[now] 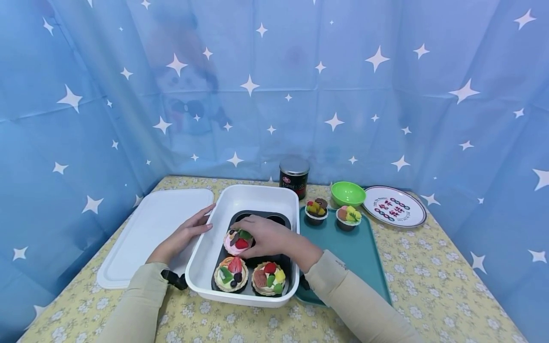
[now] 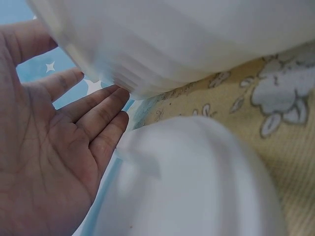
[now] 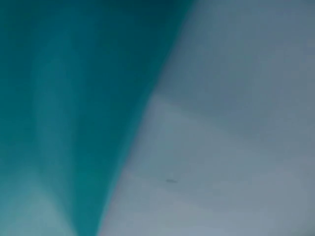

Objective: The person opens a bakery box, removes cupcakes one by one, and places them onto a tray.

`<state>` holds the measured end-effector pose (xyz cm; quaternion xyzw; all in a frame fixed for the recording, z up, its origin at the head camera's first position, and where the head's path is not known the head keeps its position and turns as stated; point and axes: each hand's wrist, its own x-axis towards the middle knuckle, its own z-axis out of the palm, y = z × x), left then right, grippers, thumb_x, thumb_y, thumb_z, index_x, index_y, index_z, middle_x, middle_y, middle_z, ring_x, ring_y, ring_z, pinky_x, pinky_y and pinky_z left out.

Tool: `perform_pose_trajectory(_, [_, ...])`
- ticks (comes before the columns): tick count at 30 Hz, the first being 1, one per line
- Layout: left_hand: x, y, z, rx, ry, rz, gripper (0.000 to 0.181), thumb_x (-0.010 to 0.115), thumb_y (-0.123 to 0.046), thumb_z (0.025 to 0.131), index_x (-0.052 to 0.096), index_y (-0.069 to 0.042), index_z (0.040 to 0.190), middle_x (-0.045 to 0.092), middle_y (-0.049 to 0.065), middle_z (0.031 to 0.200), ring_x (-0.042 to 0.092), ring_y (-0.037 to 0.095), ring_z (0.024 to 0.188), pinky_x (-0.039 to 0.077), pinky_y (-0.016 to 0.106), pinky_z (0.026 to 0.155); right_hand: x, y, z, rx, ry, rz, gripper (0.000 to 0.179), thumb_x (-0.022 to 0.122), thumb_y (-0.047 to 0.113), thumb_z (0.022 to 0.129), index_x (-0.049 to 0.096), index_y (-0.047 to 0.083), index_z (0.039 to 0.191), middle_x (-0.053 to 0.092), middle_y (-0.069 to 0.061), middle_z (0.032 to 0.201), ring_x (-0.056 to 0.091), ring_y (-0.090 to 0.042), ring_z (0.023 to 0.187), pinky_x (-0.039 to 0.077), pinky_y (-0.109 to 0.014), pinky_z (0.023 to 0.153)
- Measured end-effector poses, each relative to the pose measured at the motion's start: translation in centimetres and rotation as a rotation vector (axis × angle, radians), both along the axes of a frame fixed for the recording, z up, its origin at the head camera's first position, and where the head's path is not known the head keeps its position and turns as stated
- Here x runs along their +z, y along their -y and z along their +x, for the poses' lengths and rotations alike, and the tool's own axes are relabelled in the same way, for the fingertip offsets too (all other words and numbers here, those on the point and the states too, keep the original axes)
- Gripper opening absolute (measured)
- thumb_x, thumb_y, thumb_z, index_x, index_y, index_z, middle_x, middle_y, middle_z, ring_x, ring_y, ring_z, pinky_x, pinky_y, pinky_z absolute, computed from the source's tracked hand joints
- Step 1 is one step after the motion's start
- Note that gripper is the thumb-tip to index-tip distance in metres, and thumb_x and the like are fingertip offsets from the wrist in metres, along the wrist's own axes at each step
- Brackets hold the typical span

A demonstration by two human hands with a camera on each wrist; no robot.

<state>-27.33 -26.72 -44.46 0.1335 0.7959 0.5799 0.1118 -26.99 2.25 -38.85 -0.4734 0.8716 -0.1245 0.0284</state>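
A white rectangular plastic box (image 1: 253, 195) stands on the table with a dark muffin tin (image 1: 286, 259) inside. My right hand (image 1: 270, 236) reaches over the box's right wall and grips a cupcake with pink cream and fruit (image 1: 235, 244), fingers on its far side and thumb on its near side. Two more fruit-topped cupcakes sit in the tin's near cups: a strawberry one (image 1: 230, 274) and a red-and-yellow one (image 1: 269, 278). My left hand (image 1: 188, 237) has extended fingers at the box's left wall; in the left wrist view, the fingertips are right at its side.
A white lid (image 1: 141, 233) lies left of the box. On the right is a teal tray (image 1: 356, 252) with a chocolate cupcake (image 1: 316, 211) and a yellow-topped cupcake (image 1: 348, 217). Behind stand an espresso tin (image 1: 294, 176), a green bowl (image 1: 348, 194) and a white plate (image 1: 413, 209).
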Motion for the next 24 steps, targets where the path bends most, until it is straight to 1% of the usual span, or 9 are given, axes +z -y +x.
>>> perform_pose_trajectory(6, [0.0, 0.2, -0.1, -0.018, -0.010, 0.011, 0.067, 0.054, -0.035, 0.103, 0.021, -0.034, 0.162, 0.026, 0.017, 0.163, 0.035, 0.041, 0.144, 0.034, 0.059, 0.112, 0.4, -0.4, -0.3, 0.001, 0.010, -0.039, 0.075, 0.071, 0.059, 0.087, 0.050, 0.020, 0.148, 0.055, 0.002, 0.143, 0.052, -0.013, 0.129, 0.048, -0.032, 0.102])
perform_pose_trajectory(10, [0.1, 0.2, -0.1, -0.015, -0.011, 0.013, 0.067, 0.054, -0.033, 0.103, 0.022, -0.034, 0.161, 0.026, 0.016, 0.163, 0.033, 0.040, 0.145, 0.032, 0.060, 0.113, 0.6, -0.8, -0.4, -0.002, 0.012, -0.053, 0.076, 0.071, 0.060, 0.087, 0.050, 0.020, 0.148, 0.054, 0.002, 0.144, 0.052, -0.015, 0.130, 0.048, -0.035, 0.103])
perform_pose_trajectory(18, [0.0, 0.3, -0.1, -0.004, -0.012, 0.004, 0.070, 0.056, -0.033, 0.102, 0.021, -0.031, 0.162, 0.026, 0.018, 0.163, 0.032, 0.040, 0.146, 0.032, 0.059, 0.113, 1.2, -1.7, -0.2, -0.041, 0.028, -0.064, 0.078, 0.071, 0.063, 0.085, 0.051, 0.022, 0.148, 0.054, 0.003, 0.146, 0.051, -0.015, 0.132, 0.047, -0.036, 0.105])
perform_pose_trajectory(21, [-0.1, 0.3, -0.2, -0.015, -0.015, 0.007, 0.070, 0.055, -0.034, 0.102, 0.020, -0.029, 0.163, 0.025, 0.019, 0.163, 0.031, 0.041, 0.146, 0.031, 0.059, 0.114, 1.5, -2.3, -0.2, -0.056, 0.044, -0.074, 0.079, 0.072, 0.062, 0.085, 0.050, 0.022, 0.149, 0.052, 0.002, 0.147, 0.049, -0.016, 0.133, 0.046, -0.037, 0.106])
perform_pose_trajectory(24, [-0.1, 0.4, -0.3, -0.010, -0.008, 0.009, 0.070, 0.056, -0.035, 0.102, 0.021, -0.030, 0.162, 0.026, 0.018, 0.163, 0.031, 0.040, 0.146, 0.030, 0.059, 0.114, 1.9, -3.0, -0.2, -0.065, 0.060, -0.083, 0.079, 0.072, 0.061, 0.085, 0.049, 0.022, 0.150, 0.051, 0.001, 0.148, 0.048, -0.018, 0.134, 0.045, -0.039, 0.107])
